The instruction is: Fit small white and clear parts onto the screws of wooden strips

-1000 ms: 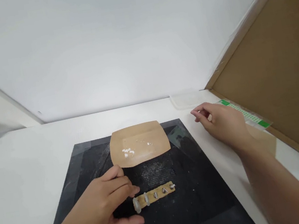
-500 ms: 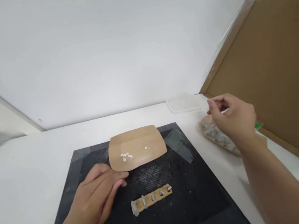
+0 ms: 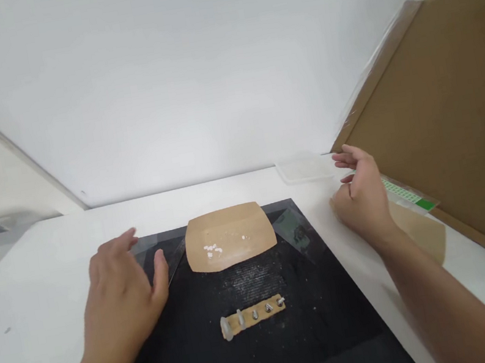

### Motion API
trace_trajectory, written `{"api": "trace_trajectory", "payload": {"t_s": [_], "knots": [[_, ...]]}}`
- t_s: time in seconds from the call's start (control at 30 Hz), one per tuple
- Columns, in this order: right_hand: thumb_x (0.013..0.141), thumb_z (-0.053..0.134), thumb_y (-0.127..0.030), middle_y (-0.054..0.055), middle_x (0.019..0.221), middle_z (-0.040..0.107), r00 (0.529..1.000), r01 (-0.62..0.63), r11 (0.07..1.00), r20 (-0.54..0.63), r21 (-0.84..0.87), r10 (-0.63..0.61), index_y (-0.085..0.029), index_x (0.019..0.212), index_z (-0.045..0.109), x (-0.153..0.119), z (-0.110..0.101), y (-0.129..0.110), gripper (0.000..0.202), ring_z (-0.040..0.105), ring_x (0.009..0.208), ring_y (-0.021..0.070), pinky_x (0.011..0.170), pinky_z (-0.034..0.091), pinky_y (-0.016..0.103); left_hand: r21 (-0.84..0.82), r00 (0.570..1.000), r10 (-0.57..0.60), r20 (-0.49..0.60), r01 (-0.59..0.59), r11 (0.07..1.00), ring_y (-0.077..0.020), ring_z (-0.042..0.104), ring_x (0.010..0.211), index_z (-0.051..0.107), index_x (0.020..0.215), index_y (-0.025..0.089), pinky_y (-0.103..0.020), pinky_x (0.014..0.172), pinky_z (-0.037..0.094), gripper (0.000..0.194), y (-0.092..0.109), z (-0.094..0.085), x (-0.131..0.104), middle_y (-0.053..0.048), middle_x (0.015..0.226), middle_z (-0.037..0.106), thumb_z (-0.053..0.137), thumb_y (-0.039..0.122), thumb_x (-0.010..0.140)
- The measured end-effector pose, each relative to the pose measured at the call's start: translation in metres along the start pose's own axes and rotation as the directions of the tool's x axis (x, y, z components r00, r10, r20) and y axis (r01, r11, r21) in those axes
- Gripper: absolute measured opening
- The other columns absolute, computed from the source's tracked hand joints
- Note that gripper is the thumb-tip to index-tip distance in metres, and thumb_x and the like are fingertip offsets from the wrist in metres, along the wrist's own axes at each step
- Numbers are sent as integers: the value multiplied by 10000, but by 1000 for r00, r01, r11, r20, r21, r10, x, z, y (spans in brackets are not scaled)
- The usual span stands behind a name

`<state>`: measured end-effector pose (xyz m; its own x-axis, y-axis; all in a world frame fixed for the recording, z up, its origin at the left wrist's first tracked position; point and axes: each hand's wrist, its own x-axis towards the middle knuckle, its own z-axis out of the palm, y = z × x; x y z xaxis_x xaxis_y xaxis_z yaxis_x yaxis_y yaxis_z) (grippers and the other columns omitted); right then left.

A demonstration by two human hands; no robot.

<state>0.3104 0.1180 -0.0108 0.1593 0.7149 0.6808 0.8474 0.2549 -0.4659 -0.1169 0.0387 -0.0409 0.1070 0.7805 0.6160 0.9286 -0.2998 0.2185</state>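
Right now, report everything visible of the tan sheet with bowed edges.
The tan sheet with bowed edges looks like smooth paper or thin card. Small white pieces cluster left of its middle, fewer right. It lies roughly flat on the far part of the black rectangular mat. Neither the left hand nor the right hand touches it.

We look into a small workstation, room type unclear: black board [image 3: 307, 344] on white worktop [image 3: 13, 288], white wall [image 3: 188, 79] behind the board, cardboard panel [image 3: 458, 139] right.
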Motion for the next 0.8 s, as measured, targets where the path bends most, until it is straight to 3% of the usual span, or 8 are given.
{"api": "trace_trajectory", "payload": {"t_s": [0.1, 0.2, 0.3, 0.4, 0.5, 0.63, 0.73, 0.8], "knots": [[750, 511, -78, 219, 1435, 564, 1000, 8, 1000, -25, 21, -7, -150, 1570, 362, -2, 1, -4, 837, 581, 1324, 384, 973, 566, 573, 381, 977, -151, 153, 83, 921, -443, 626, 1076, 593, 1266, 126, -580, 867, 541, 438, -12, -4, 3, -210, 1132, 622, 487, 466, 1011], [789, 545, -90, 242, 1448, 541, 999, 7, 1000, -52, 28, -5, -159, 1573, 365, -4, -1, -11, 807, 564, 1345, 400, 979, 568, 571, 464, 921, -265, 286, 109, 879, -408, 664, 968, 660, 1096, 157, -511, 777, 555, 419, -19, -6, 2, -176, 1029, 668, 454, 510, 1003], [841, 561, -127, 233, 1444, 546, 997, 13, 1000, -73, 6, -13, -193, 1562, 386, -7, 0, -19, 745, 568, 1337, 408, 972, 571, 593, 467, 891, -338, 301, 171, 867, -424, 681, 982, 686, 1054, 146, -528, 782, 560, 459, -26, -7, 0, -195, 1046, 699, 417, 515, 1010], [881, 557, -169, 225, 1445, 552, 997, 34, 999, -62, -8, -34, -210, 1556, 396, -10, 2, -24, 695, 569, 1336, 413, 962, 575, 617, 436, 890, -351, 291, 203, 877, -453, 681, 1063, 699, 1106, 105, -573, 862, 560, 530, -39, -5, 0, -234, 1124, 713, 369, 512, 1023], [896, 548, -192, 219, 1446, 559, 998, 51, 999, -45, -2, -51, -215, 1561, 389, -12, 5, -26, 684, 566, 1344, 415, 953, 583, 623, 396, 895, -325, 306, 191, 898, -451, 647, 1217, 658, 1285, 82, -582, 993, 533, 595, -58, 2, 1, -245, 1294, 694, 359, 524, 1021], [891, 559, -206, 218, 1440, 565, 998, 55, 998, -24, -3, -55, -220, 1556, 403, -12, 7, -27, 683, 572, 1338, 429, 939, 591, 622, 301, 888, -282, 364, 175, 938, -395, 517, 1452, 531, 1487, 69, -528, 1181, 440, 728, -80, 16, 1, -222, 1548, 568, 428, 593, 993], [896, 567, -222, 226, 1423, 567, 998, 57, 998, -8, -1, -57, -229, 1548, 424, -12, 7, -28, 667, 574, 1328, 441, 943, 587, 618, 227, 876, -263, 405, 183, 957, -358, 474, 1504, 453, 1569, 95, -493, 1221, 409, 771, -91, 24, 0, -189, 1632, 488, 468, 602, 988], [899, 574, -236, 228, 1418, 563, 998, 56, 998, 13, 4, -56, -234, 1539, 437, -13, 7, -28, 654, 571, 1319, 451, 950, 582, 623, 205, 870, -279, 406, 211, 956, -365, 505, 1479, 462, 1572, 141, -527, 1190, 430, 724, -94, 27, 1, -175, 1610, 522, 478, 587, 1002]]}}
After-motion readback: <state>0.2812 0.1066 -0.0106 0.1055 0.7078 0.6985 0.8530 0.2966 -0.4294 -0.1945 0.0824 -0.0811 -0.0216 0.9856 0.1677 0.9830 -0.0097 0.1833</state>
